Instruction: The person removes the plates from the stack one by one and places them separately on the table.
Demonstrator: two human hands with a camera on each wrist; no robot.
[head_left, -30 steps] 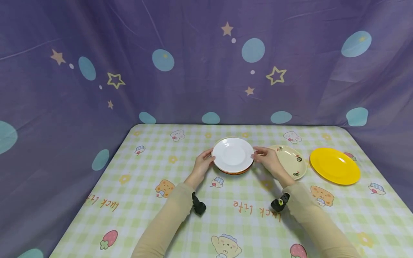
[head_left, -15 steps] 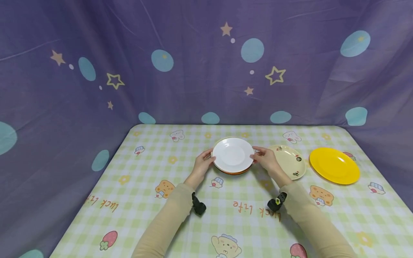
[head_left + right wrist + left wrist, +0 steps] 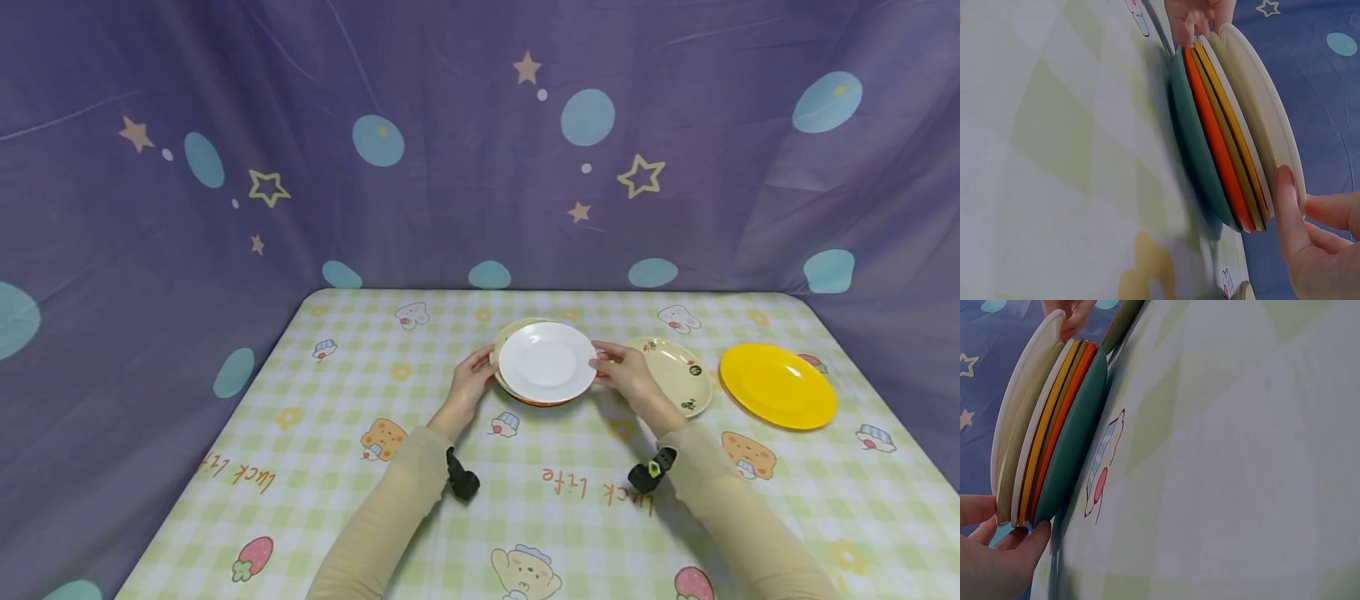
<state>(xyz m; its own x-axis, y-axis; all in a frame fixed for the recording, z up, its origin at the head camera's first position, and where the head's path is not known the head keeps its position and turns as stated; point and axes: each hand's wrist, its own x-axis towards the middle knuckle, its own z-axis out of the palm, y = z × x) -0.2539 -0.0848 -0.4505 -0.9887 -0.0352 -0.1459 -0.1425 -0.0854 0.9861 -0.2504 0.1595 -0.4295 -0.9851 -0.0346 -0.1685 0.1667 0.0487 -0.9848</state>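
In the head view a stack of plates stands on the table, with a white plate (image 3: pixel 547 362) on top, set slightly right of a cream plate (image 3: pixel 507 337) beneath it. My right hand (image 3: pixel 626 372) pinches the white plate's right rim. Fingers of my left hand (image 3: pixel 467 385) grip the stack's left edge. From the side, the left wrist view has white, yellow and orange rims, with a green plate (image 3: pixel 1082 431) at the bottom touching the table. An orange plate (image 3: pixel 1213 140) is plain in the right wrist view, where the white plate's near side stands off the others.
A separate cream plate (image 3: pixel 678 379) with printed designs lies just right of the right hand, partly hidden by it. Farther right is a yellow plate (image 3: pixel 777 386). The checked tablecloth (image 3: pixel 300 500) reaches back to a purple curtain (image 3: pixel 465 167).
The white plate has shifted a little right together with my right hand, baring more of the cream rim at the left. My left hand stays about where it was.
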